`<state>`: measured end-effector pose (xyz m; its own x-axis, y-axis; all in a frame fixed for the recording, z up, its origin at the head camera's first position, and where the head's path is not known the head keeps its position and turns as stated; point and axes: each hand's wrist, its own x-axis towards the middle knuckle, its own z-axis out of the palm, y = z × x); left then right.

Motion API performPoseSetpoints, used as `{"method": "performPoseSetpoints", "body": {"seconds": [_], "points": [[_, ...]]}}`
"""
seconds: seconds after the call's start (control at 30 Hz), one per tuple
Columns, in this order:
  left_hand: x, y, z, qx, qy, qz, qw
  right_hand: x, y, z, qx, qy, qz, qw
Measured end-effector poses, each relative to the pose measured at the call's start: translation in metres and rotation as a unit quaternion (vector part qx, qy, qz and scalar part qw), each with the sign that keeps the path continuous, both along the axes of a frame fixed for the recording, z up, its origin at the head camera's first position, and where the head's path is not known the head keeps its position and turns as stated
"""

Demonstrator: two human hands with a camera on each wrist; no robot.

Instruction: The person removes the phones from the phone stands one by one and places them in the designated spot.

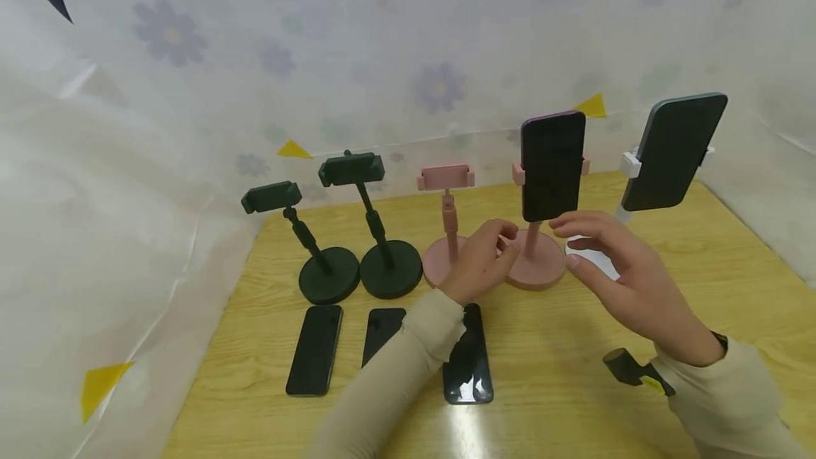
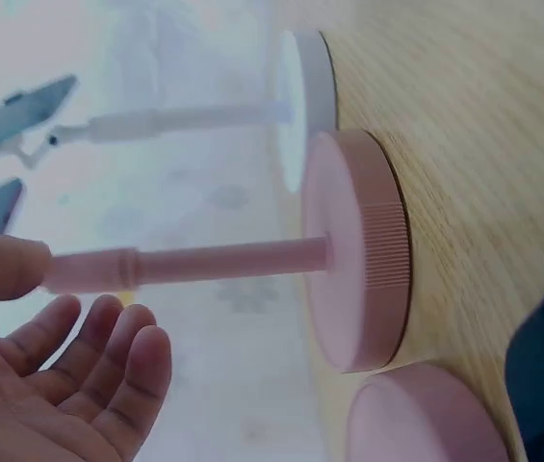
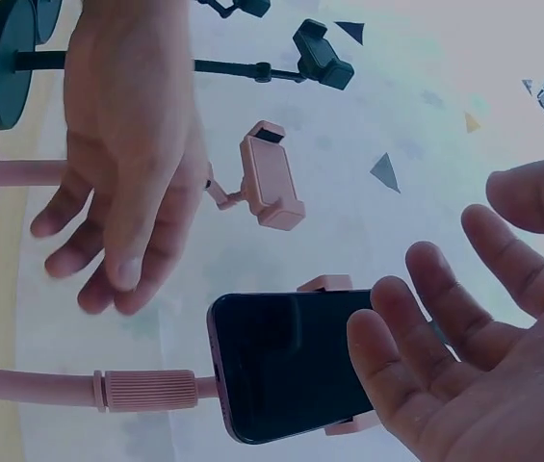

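My left hand (image 1: 481, 261) hovers between two pink phone stands, fingers loosely bent and holding nothing. In the left wrist view its thumb overlaps the top of a pink stem (image 2: 233, 260); whether they touch I cannot tell. My right hand (image 1: 621, 278) is spread in front of the right pink stand (image 1: 538, 271), fingers apart with nothing in them. That stand's clamp holds a dark phone (image 1: 553, 168) upright. Further right, a white stand (image 1: 630, 165) bears another phone (image 1: 676, 154), tilted. The left pink stand (image 1: 446, 177) has a bare clamp.
Two dark green stands (image 1: 328, 275) with bare clamps are at the left. Phones lie on the wooden table: one at left (image 1: 314, 351), a second (image 1: 382, 328) partly behind my left sleeve, and a glossy one (image 1: 470, 363). A flowered white sheet (image 1: 357, 55) hangs behind.
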<state>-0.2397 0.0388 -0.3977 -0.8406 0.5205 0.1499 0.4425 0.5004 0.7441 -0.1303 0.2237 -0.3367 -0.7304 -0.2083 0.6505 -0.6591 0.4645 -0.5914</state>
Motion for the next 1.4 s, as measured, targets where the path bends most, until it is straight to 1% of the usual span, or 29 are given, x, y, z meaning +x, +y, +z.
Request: {"method": "performPoseSetpoints", "body": {"seconds": [0.07, 0.17, 0.27, 0.33, 0.47, 0.53, 0.67, 0.73, 0.87, 0.97, 1.1, 1.17, 1.37, 1.4], "points": [[-0.007, 0.008, -0.003, 0.010, -0.011, 0.008, 0.9999, 0.001, 0.002, 0.000, -0.010, 0.002, 0.002, 0.9999], [-0.019, 0.021, -0.009, 0.026, -0.016, 0.017, 0.9994, 0.003, 0.004, 0.002, -0.018, -0.005, 0.002, 0.9998], [-0.027, 0.033, -0.010, 0.051, -0.014, 0.019, 0.9984, 0.006, 0.006, 0.005, -0.020, -0.020, -0.004, 0.9996], [-0.030, 0.041, -0.009, 0.062, -0.015, 0.020, 0.9978, 0.007, 0.007, 0.007, -0.021, -0.022, -0.009, 0.9995], [-0.033, 0.053, -0.008, 0.076, -0.027, 0.032, 0.9962, 0.008, 0.010, 0.009, -0.033, -0.035, -0.019, 0.9987], [-0.035, 0.057, -0.008, 0.077, -0.040, 0.046, 0.9952, 0.008, 0.011, 0.009, -0.040, -0.040, -0.021, 0.9981], [-0.040, 0.063, -0.010, 0.090, -0.061, 0.057, 0.9924, 0.007, 0.013, 0.009, -0.046, -0.041, -0.025, 0.9978], [-0.043, 0.066, -0.011, 0.101, -0.065, 0.051, 0.9915, 0.006, 0.013, 0.009, -0.049, -0.038, -0.025, 0.9978], [-0.048, 0.069, -0.012, 0.109, -0.077, 0.046, 0.9901, 0.006, 0.014, 0.007, -0.055, -0.033, -0.019, 0.9978], [-0.050, 0.070, -0.014, 0.106, -0.105, 0.034, 0.9882, 0.007, 0.013, 0.007, -0.054, -0.036, -0.014, 0.9978], [-0.052, 0.071, -0.018, 0.094, -0.140, 0.018, 0.9856, 0.008, 0.013, 0.008, -0.039, -0.033, -0.018, 0.9986], [-0.052, 0.072, -0.020, 0.088, -0.142, 0.018, 0.9858, 0.008, 0.014, 0.007, -0.034, -0.027, -0.020, 0.9989], [-0.050, 0.077, -0.025, 0.082, -0.130, 0.021, 0.9879, 0.008, 0.015, 0.004, -0.034, -0.021, -0.019, 0.9990], [-0.049, 0.077, -0.025, 0.082, -0.129, 0.021, 0.9880, 0.008, 0.015, 0.003, -0.031, -0.014, -0.018, 0.9993]]}}
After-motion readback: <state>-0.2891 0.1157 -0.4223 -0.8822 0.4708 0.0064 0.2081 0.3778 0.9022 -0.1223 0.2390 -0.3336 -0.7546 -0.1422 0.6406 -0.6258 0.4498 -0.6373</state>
